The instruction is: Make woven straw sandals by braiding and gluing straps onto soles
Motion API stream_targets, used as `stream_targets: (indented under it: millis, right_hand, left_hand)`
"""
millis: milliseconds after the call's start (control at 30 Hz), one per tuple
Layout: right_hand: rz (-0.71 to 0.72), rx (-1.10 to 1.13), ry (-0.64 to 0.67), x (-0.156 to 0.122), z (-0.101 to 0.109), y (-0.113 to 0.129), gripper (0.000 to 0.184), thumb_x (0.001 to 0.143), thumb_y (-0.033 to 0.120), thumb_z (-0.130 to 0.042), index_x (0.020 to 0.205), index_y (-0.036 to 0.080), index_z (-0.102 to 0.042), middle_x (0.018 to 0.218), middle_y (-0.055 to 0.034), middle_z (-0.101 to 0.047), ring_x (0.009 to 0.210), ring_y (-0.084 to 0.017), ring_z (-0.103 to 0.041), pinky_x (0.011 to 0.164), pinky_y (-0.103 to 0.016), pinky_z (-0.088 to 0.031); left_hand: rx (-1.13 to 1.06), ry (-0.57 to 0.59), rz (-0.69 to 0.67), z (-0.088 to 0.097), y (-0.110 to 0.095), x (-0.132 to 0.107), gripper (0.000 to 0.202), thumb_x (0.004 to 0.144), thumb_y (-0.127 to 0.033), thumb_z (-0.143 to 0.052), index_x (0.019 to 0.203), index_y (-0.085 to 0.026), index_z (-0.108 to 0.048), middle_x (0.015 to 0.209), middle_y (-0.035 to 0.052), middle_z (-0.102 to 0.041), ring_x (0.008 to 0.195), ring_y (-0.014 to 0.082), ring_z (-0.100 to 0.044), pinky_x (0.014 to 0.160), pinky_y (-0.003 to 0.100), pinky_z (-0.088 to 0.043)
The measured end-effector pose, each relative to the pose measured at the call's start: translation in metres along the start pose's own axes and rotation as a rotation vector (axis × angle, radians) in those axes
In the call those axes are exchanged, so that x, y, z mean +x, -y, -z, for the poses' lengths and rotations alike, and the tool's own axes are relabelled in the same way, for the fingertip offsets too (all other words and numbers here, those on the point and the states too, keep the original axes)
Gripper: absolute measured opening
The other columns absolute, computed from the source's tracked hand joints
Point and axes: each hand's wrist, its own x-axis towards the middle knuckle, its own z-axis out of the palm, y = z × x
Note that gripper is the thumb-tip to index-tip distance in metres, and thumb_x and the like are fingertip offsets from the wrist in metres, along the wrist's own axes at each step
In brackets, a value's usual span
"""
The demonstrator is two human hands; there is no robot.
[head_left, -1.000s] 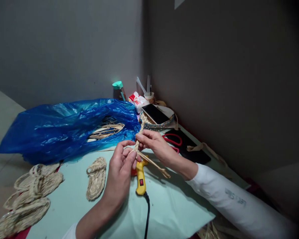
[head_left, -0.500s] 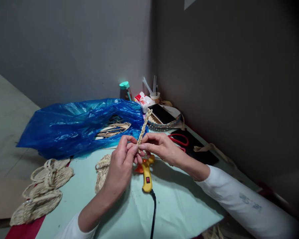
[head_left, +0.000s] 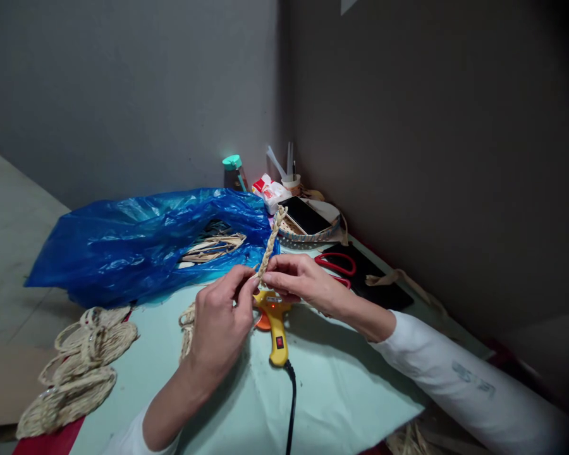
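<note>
A short pale braid (head_left: 271,243) of plant fibre stands up from between my hands, its frayed tip at the top. My left hand (head_left: 222,313) pinches its lower end between thumb and forefinger. From the other side, my right hand (head_left: 296,279) closes its fingertips on the same lower end, which they partly hide. Just below my hands lies a yellow hot glue gun (head_left: 278,332) with a lit red light, a red switch and a black cord. Partly behind my left hand is a coil of braided fibre (head_left: 186,328).
A blue plastic bag (head_left: 123,234) holding dry fibre strips (head_left: 213,246) lies at the back left. Braided bundles (head_left: 71,373) sit at the left edge. Red-handled scissors (head_left: 336,262), a phone (head_left: 306,215) on a basket, and a green-lidded bottle (head_left: 233,167) stand beyond my hands.
My left hand has shifted slightly left and its fingers have rearranged at the braid's lower end, uncovering more of the glue gun. My right hand still grips the braid. The view has shifted slightly.
</note>
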Motion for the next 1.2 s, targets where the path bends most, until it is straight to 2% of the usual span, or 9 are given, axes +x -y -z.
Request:
stream_targets:
  millis: [167,300,533,600,800,900,1067,1200]
  right_hand:
    - [-0.011,0.025,0.027,0.000,0.000,-0.001,0.031,0.086,0.046,-0.066,0.084,0.015,-0.060,0.070,0.0035,-0.057,0.051,-0.005,-0.037,0.045,-0.018,-0.027]
    - [-0.009,0.002,0.022,-0.001,0.000,0.001,0.034,0.081,0.047,-0.072,0.087,0.015,-0.062,0.069,0.0034,-0.059,0.051,-0.005,-0.041,0.045,-0.018,-0.027]
    - [0.047,-0.103,-0.123,-0.001,-0.005,0.003,0.021,0.083,0.032,-0.069,0.073,0.015,-0.061,0.061,0.0030,-0.062,0.052,-0.007,-0.043,0.050,-0.020,-0.031]
    - [0.055,-0.115,-0.180,0.000,-0.007,0.000,0.018,0.082,0.029,-0.068,0.072,0.016,-0.061,0.061,0.0022,-0.064,0.054,-0.009,-0.048,0.051,-0.020,-0.034]
    - [0.063,-0.018,-0.254,0.002,-0.016,-0.011,0.018,0.081,0.032,-0.066,0.073,0.018,-0.058,0.062,0.0011,-0.067,0.053,-0.011,-0.058,0.056,-0.023,-0.046]
    - [0.065,0.045,-0.260,0.004,-0.018,-0.013,0.020,0.079,0.033,-0.068,0.071,0.017,-0.058,0.062,0.0007,-0.066,0.054,-0.012,-0.060,0.056,-0.023,-0.047]
    - [0.063,0.126,-0.271,0.005,-0.017,-0.011,0.019,0.077,0.030,-0.067,0.068,0.017,-0.057,0.058,0.0028,-0.062,0.053,-0.010,-0.057,0.055,-0.021,-0.043]
    - [0.053,0.158,-0.266,0.005,-0.015,-0.006,0.020,0.075,0.032,-0.068,0.067,0.016,-0.058,0.055,0.0043,-0.057,0.050,-0.009,-0.051,0.054,-0.022,-0.040]
  left_hand:
    - [0.085,-0.100,-0.130,-0.002,0.000,-0.002,0.015,0.092,-0.024,-0.056,0.082,-0.021,-0.067,0.078,0.0026,-0.073,0.070,0.0179,-0.065,0.068,0.028,-0.043]
    - [0.106,-0.131,-0.205,-0.002,0.000,-0.002,0.016,0.092,-0.021,-0.057,0.082,-0.020,-0.069,0.081,0.0040,-0.075,0.072,0.0182,-0.067,0.070,0.027,-0.046]
    - [0.180,-0.139,-0.319,0.003,0.000,0.002,0.016,0.093,-0.017,-0.056,0.086,-0.017,-0.071,0.079,0.0045,-0.075,0.070,0.0178,-0.067,0.067,0.028,-0.048]
    - [0.224,-0.168,-0.346,0.001,0.000,0.001,0.014,0.093,-0.017,-0.057,0.087,-0.017,-0.070,0.079,0.0049,-0.075,0.070,0.0183,-0.067,0.067,0.028,-0.048]
    - [0.365,-0.267,-0.486,-0.013,0.003,-0.008,0.013,0.092,-0.015,-0.058,0.085,-0.018,-0.068,0.071,0.0044,-0.072,0.060,0.0178,-0.062,0.062,0.029,-0.045]
    - [0.418,-0.296,-0.569,-0.018,0.005,-0.012,0.011,0.091,-0.011,-0.059,0.094,-0.014,-0.069,0.076,0.0080,-0.073,0.065,0.0198,-0.064,0.065,0.031,-0.046]
    - [0.585,-0.321,-0.674,-0.023,0.009,-0.016,0.027,0.090,-0.004,-0.055,0.117,-0.007,-0.061,0.085,0.0125,-0.073,0.074,0.0239,-0.064,0.067,0.033,-0.048]
    - [0.735,-0.310,-0.692,-0.028,0.013,-0.018,0.036,0.088,-0.001,-0.055,0.123,0.000,-0.057,0.094,0.0184,-0.072,0.082,0.0289,-0.062,0.068,0.037,-0.051]
